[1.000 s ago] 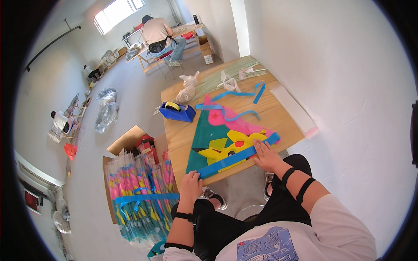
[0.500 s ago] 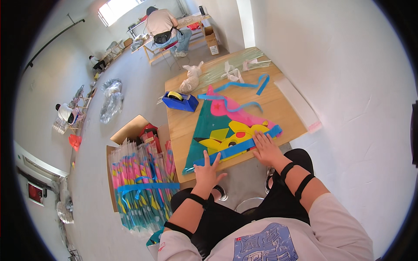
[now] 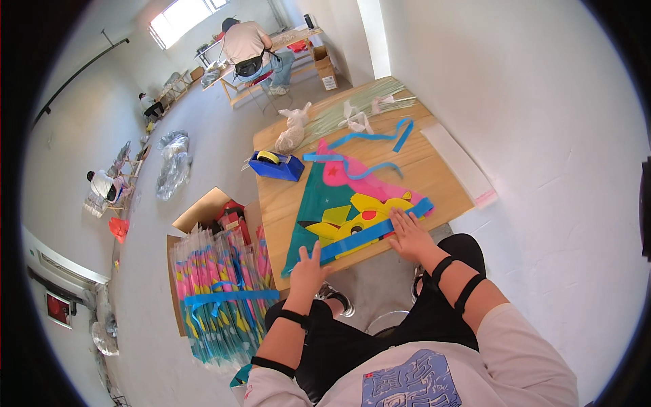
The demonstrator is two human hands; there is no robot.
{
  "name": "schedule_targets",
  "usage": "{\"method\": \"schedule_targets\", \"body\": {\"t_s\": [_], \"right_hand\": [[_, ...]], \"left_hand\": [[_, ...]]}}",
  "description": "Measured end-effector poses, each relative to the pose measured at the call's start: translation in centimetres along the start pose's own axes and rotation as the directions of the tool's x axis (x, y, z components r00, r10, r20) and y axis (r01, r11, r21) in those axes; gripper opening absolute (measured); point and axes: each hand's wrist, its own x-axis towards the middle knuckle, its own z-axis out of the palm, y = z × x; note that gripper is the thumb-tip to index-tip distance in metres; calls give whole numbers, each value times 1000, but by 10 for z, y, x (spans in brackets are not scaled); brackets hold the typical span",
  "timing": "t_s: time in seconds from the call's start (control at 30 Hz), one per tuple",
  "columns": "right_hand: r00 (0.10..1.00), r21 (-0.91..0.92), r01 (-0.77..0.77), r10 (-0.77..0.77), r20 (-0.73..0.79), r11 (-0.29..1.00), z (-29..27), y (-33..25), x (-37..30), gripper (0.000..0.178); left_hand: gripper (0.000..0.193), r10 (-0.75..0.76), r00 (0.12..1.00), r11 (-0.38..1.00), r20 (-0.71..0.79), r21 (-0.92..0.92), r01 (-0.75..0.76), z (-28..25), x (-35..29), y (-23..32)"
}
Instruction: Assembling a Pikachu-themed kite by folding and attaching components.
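A folded triangular sheet (image 3: pixel 319 203), apparently a kite, lies on the wooden table in front of me, teal and pink with a yellow cartoon animal. A flat blue strip (image 3: pixel 363 237) runs along its near edge. My right hand (image 3: pixel 410 236) rests flat on the strip's right part, fingers extended. Near the left end of the strip, my left hand (image 3: pixel 307 273) has its fingers apart, with index and middle pointing forward; whether it presses down is hard to tell. Loose blue ribbon (image 3: pixel 363 136) trails over the pink far corner.
A blue tape dispenser (image 3: pixel 277 167) stands at the table's left edge. Behind it sit a tied plastic bag (image 3: pixel 291 132) and a bundle of thin pale rods (image 3: pixel 339 112). Left of the table, a cardboard box (image 3: pixel 193 217) holds several packed folded sheets (image 3: pixel 224 298). Co-workers sit farther off.
The whole view has shifted slightly. My left hand has drawn back a little toward me along the strip's left end. My right hand stays on the strip.
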Motion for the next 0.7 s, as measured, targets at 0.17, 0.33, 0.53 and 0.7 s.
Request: {"method": "schedule_targets", "body": {"t_s": [0.17,0.33,0.53,0.7], "right_hand": [[1000,111,5,-4,-5,994,-2,1,1,70],[1000,67,-2,3,-19,998,-7,-8,0,64],[997,77,-37,41,-61,996,-10,-8,3,48],[999,29,11,-10,-49,1000,-19,5,15,45]], "left_hand": [[86,41,998,999,37,-11,-41,-7,-12,-9],[95,190,979,957,79,208,-203,-7,-14,10],[96,139,982,969,132,189,-162,-9,-3,19],[84,101,991,987,84,114,-110,-12,-1,13]]}}
